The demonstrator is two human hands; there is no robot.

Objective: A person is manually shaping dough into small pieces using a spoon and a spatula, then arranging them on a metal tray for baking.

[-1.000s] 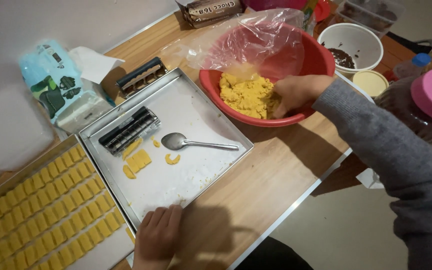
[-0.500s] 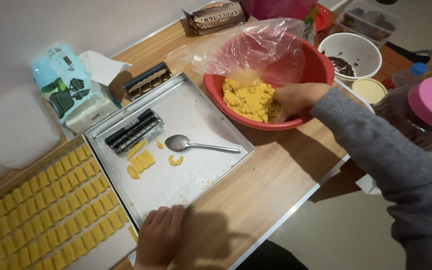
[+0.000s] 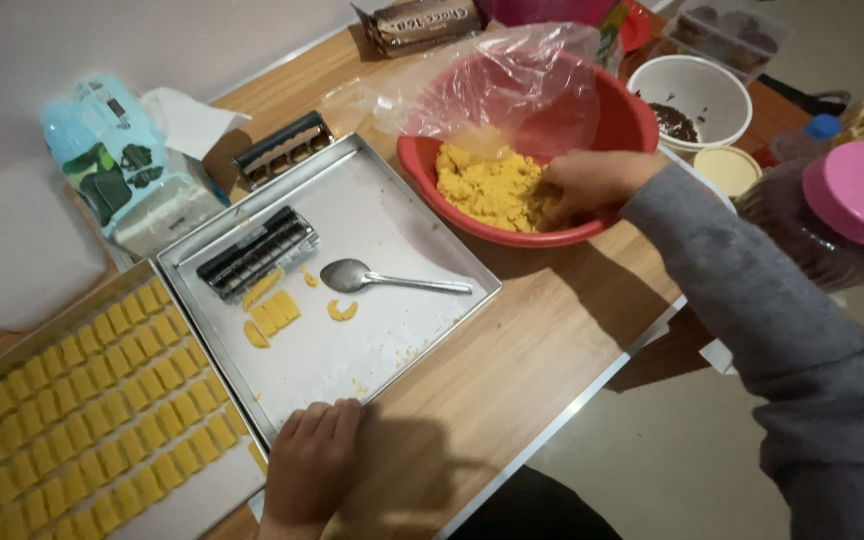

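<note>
Right now the right hand (image 3: 592, 185) digs, fingers curled, into yellow dough (image 3: 492, 185) in the red bowl (image 3: 512, 235), while the left hand (image 3: 314, 462) rests flat and empty on the tray's edge (image 3: 282, 430).

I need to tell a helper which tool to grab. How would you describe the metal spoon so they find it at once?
Start at the big steel tray in the middle of the wooden table, beside the red bowl of yellow dough. The spoon lies flat near the tray's centre, handle pointing toward the bowl. It is the only shiny, smooth, rounded tool there; the ridged dark cutter lies left of it.
</note>
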